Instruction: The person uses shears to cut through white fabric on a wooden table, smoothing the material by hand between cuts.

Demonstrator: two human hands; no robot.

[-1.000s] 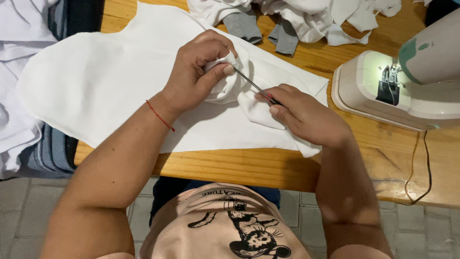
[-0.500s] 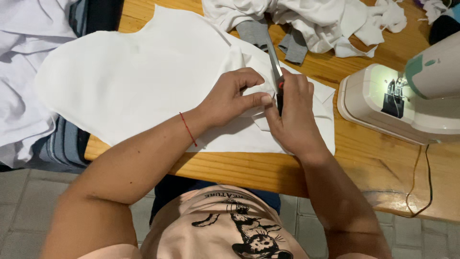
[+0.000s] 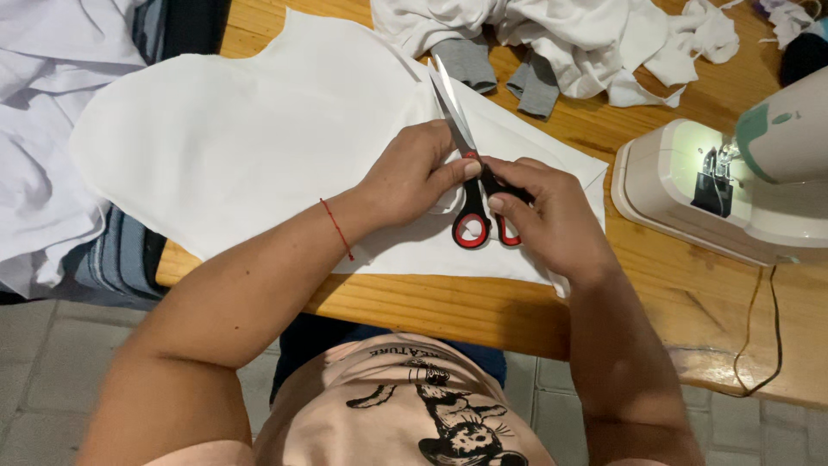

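Over the white fabric [image 3: 259,147] your scissors [image 3: 470,185] now lie flat, blades forward — left hand [image 3: 412,177] and right hand [image 3: 543,216] fingers pinching them.

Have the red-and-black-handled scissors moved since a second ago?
Yes. The red-and-black-handled scissors now lie flat on the white cut fabric piece, blades pointing away toward the grey cuffs, both hands at the handles.

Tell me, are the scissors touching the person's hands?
Touching. The head view shows the left hand with its thumb pressed on the scissors near the pivot, and the right hand with its fingers on the black and red handles.
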